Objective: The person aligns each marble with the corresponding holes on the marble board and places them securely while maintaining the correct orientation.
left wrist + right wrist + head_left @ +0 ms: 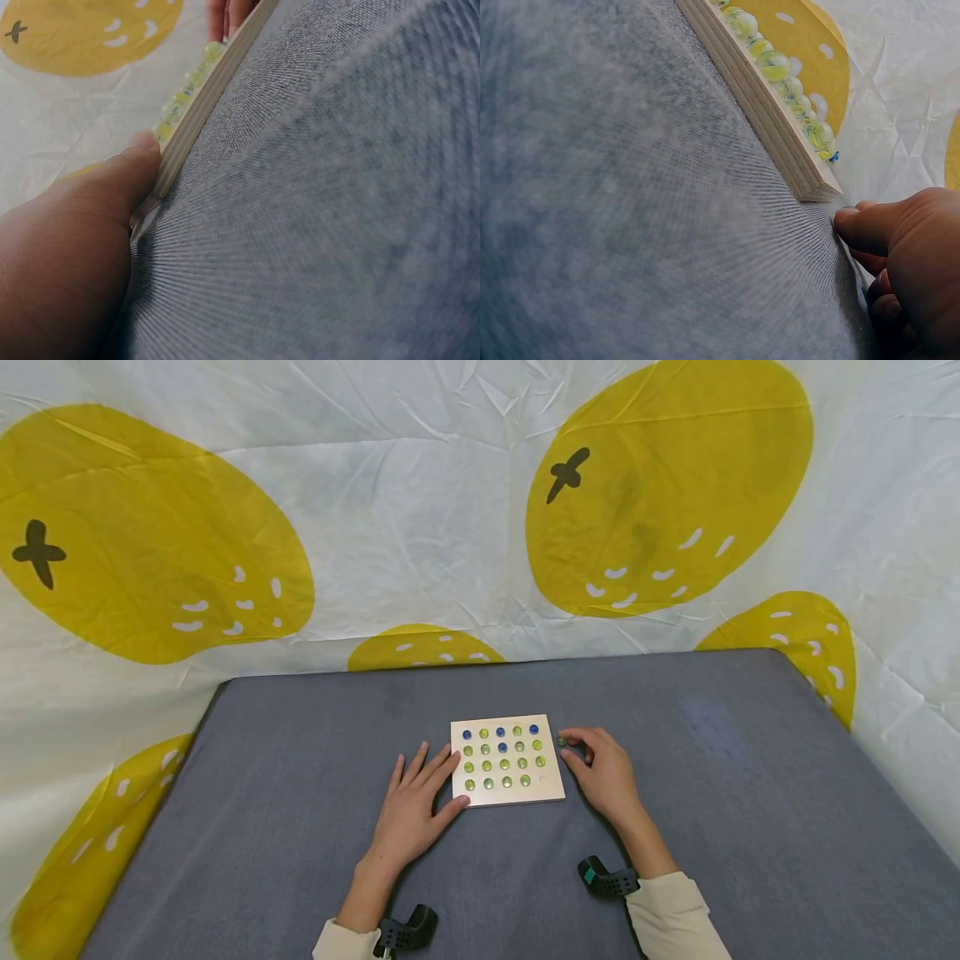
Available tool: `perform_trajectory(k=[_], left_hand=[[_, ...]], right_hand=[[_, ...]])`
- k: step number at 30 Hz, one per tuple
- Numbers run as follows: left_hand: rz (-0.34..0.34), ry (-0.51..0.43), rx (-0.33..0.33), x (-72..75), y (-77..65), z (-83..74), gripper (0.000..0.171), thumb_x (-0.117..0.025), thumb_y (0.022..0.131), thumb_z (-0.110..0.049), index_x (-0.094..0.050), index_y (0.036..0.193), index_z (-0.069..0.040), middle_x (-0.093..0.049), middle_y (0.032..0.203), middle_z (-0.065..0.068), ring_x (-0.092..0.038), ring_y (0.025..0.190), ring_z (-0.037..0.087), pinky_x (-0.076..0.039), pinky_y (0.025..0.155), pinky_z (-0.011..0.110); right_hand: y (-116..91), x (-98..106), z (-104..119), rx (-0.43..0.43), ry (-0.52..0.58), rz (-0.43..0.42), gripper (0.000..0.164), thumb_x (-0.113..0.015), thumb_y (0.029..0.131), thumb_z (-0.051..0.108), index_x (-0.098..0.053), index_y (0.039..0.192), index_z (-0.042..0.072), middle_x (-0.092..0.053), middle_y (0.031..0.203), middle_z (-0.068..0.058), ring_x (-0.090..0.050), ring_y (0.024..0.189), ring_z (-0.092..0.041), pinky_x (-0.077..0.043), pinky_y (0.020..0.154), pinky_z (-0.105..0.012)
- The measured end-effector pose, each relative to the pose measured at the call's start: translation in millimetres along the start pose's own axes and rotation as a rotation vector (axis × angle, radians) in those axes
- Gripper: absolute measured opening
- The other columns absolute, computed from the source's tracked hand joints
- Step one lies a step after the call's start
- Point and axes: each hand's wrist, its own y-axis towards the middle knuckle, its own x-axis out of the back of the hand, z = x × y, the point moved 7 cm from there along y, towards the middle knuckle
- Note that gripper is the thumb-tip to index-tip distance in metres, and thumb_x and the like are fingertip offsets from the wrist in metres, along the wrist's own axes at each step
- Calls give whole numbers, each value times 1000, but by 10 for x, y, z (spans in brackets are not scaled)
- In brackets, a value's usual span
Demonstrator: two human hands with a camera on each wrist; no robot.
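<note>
A pale wooden board (553, 789) lies on the cloth, carrying rows of glass marbles, mostly yellow-green with several blue ones toward the back. One bare hollow (542, 779) shows at its front right corner. My left hand (412, 814) lies spread along the board's left side, fingertips at the edge and thumb on the front left corner. Just beyond the board's right edge, my right hand (606, 772) pinches a green marble (562, 741) between thumb and fingertips. In the right wrist view the right thumb (866, 225) hides most of that marble.
Grey cloth (300, 760) covers the table under the board. A white curtain (420, 527) with yellow fruit shapes hangs behind and along the sides. Black straps with camera mounts sit at the left wrist (405, 931) and the right wrist (609, 878).
</note>
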Motion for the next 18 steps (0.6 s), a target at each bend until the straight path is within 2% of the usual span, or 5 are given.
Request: perform_trajectory(k=[18], left_hand=[[-2, -5, 1, 1, -5, 0, 64, -61, 90, -48, -47, 144, -17, -43, 147, 4, -24, 141, 32, -11, 113, 55]], right_hand=[[-2, 3, 1, -14, -10, 3, 22, -76, 82, 10, -72, 104, 7, -59, 89, -5, -42, 65, -17, -33, 58, -31]])
